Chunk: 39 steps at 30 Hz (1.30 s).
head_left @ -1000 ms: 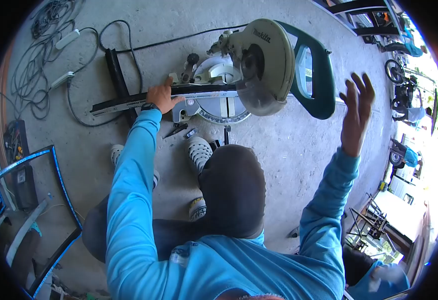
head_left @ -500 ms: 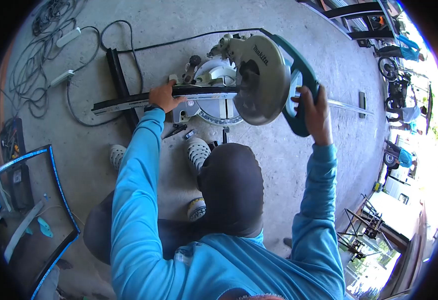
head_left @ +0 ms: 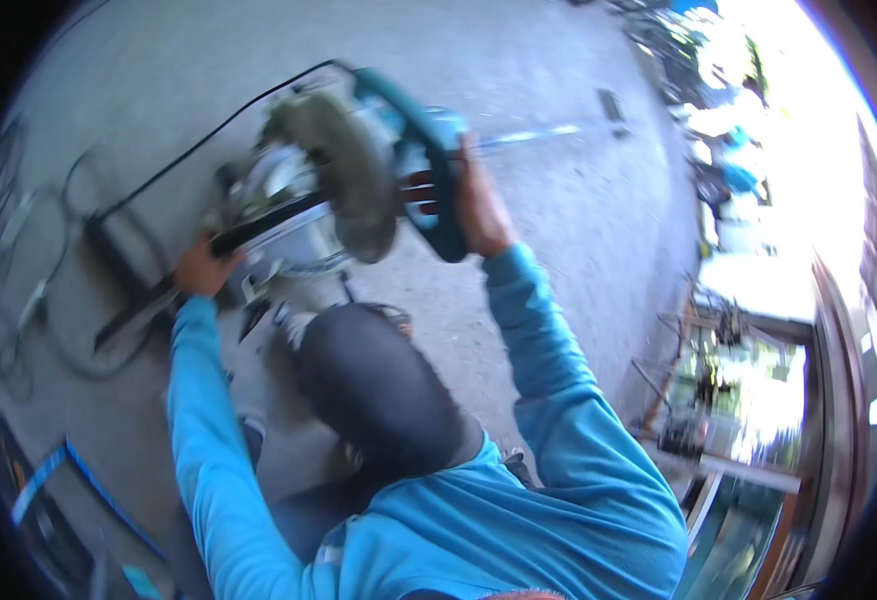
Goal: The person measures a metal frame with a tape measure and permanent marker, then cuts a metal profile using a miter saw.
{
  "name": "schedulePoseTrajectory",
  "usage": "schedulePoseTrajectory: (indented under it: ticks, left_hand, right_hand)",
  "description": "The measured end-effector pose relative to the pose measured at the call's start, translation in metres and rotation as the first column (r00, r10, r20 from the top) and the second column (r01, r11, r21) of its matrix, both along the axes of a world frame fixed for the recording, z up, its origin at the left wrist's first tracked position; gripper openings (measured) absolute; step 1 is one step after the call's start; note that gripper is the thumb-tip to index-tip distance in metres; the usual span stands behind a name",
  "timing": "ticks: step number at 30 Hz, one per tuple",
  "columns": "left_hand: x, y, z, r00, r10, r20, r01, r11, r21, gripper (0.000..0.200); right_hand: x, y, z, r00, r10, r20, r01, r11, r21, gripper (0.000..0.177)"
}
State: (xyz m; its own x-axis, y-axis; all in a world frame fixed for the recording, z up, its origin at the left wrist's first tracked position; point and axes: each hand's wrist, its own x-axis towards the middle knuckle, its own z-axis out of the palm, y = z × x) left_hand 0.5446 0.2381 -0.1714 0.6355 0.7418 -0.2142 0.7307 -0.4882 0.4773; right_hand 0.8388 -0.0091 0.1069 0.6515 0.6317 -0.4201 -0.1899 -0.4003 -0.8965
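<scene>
A miter saw (head_left: 349, 165) with a pale blade guard and a teal handle (head_left: 437, 160) stands on the floor in front of me, blurred by motion. My right hand (head_left: 481, 205) is wrapped round that handle, fingers showing through its loop. On the saw's base (head_left: 304, 250) lies a long dark profile bar (head_left: 269, 222), its left end reaching out past the base. My left hand (head_left: 207, 268) grips the bar just left of the saw, fingers over its top. The guard hides the bar's right part and the blade.
A black power cord (head_left: 229, 122) runs from the saw to the left, near blurred cables (head_left: 19, 240). A dark support bar (head_left: 119, 255) lies under the profile. At lower left is a blue-edged frame (head_left: 109, 500). Rightward, a thin light rail (head_left: 534, 136) ends near a dark block (head_left: 611, 105).
My view has swung, so the saw, bar and both hands appear further left and tilted. Each hand keeps its hold. Blur hides whether the saw head itself moved.
</scene>
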Motion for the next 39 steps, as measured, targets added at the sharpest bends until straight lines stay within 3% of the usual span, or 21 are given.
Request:
schedulePoseTrajectory:
  ticks: [1,5,9,10,11,12,13,15,21,24,26,27,28,29,30,31,33,36,39]
  left_hand:
    - [-0.004,-0.002,0.004,1.000,-0.001,-0.018,0.003,0.995,0.098,0.078]
    - [0.000,-0.001,0.000,0.997,-0.044,0.062,0.037,0.993,0.111,0.083]
    - [0.005,0.000,-0.005,1.000,0.000,-0.006,0.000,1.000,-0.014,0.085]
    - [0.004,0.001,-0.024,0.999,-0.004,0.045,0.003,1.000,0.029,0.082]
    - [0.003,0.000,-0.039,0.999,0.008,0.039,-0.011,0.995,0.095,0.078]
    - [0.004,-0.002,-0.015,1.000,0.021,0.021,-0.021,1.000,0.004,0.079]
    - [0.001,-0.001,-0.007,1.000,0.011,-0.012,-0.011,1.000,0.028,0.083]
    - [0.002,-0.002,0.015,0.994,-0.003,-0.107,0.010,0.998,0.062,0.088]
    - [0.002,0.001,0.018,0.997,0.001,-0.074,0.000,1.000,0.013,0.090]
    - [0.001,0.001,0.015,0.999,0.004,-0.032,-0.002,0.997,0.071,0.083]
    - [0.007,0.005,-0.021,0.957,-0.029,0.287,0.096,0.970,-0.222,0.067]
    - [0.013,0.003,-0.024,0.956,-0.035,0.292,0.095,0.977,-0.192,0.066]
    - [0.020,-0.004,-0.024,0.966,-0.023,0.257,0.060,0.989,-0.137,0.066]
    - [0.019,-0.006,-0.029,0.976,-0.006,0.218,0.025,0.996,-0.088,0.065]
    - [0.025,-0.007,-0.043,0.978,0.011,0.210,-0.001,0.999,-0.047,0.064]
    - [0.026,-0.007,-0.053,0.975,0.023,0.220,-0.024,1.000,-0.001,0.063]
    - [0.033,-0.004,-0.067,0.966,0.041,0.257,-0.076,0.989,0.129,0.068]
    - [0.015,-0.012,-0.001,0.998,0.001,0.060,-0.004,0.998,0.057,0.073]
    - [0.028,-0.016,-0.026,0.991,0.041,0.129,-0.052,0.995,0.083,0.072]
  right_hand:
    - [-0.008,0.006,0.005,0.999,-0.009,0.032,0.009,1.000,-0.021,0.083]
    - [-0.013,0.001,0.015,0.987,0.026,0.159,-0.024,1.000,-0.012,0.087]
    - [0.013,-0.011,-0.026,0.999,-0.029,-0.017,0.029,1.000,-0.004,0.085]
    - [0.012,-0.011,-0.027,0.999,-0.022,0.030,0.022,1.000,0.018,0.082]
    - [0.005,-0.005,-0.019,0.993,-0.066,-0.099,0.070,0.997,0.032,0.079]
    - [0.007,-0.004,-0.021,0.988,-0.056,-0.142,0.062,0.997,0.036,0.082]
    - [0.004,-0.001,-0.016,0.989,-0.043,-0.141,0.047,0.999,0.022,0.087]
    - [0.002,0.001,-0.007,0.997,-0.017,-0.071,0.017,1.000,0.002,0.091]
    - [-0.001,-0.004,-0.011,0.994,0.022,0.103,-0.016,0.998,-0.064,0.096]
    - [0.000,-0.013,-0.016,1.000,-0.009,0.018,0.009,0.999,-0.031,0.088]
    - [0.016,-0.035,-0.035,0.987,-0.074,-0.139,0.078,0.997,0.023,0.080]
    - [0.021,-0.037,-0.030,0.968,-0.051,-0.245,0.066,0.996,0.054,0.070]
    - [0.027,-0.038,-0.037,0.985,-0.008,-0.171,0.012,1.000,0.023,0.062]
    - [0.046,-0.058,-0.066,0.994,0.052,-0.096,-0.044,0.996,0.082,0.063]
    - [0.030,-0.037,-0.043,0.996,-0.058,-0.066,0.056,0.998,-0.018,0.082]
    - [0.022,-0.019,-0.021,0.955,-0.172,-0.240,0.171,0.985,-0.026,0.086]
    - [0.016,-0.004,-0.003,0.976,-0.178,-0.128,0.167,0.982,-0.091,0.095]
    - [0.001,0.008,0.002,0.979,-0.203,-0.025,0.200,0.975,-0.102,0.095]
    - [-0.001,0.013,-0.001,0.980,-0.200,-0.015,0.197,0.974,-0.112,0.095]
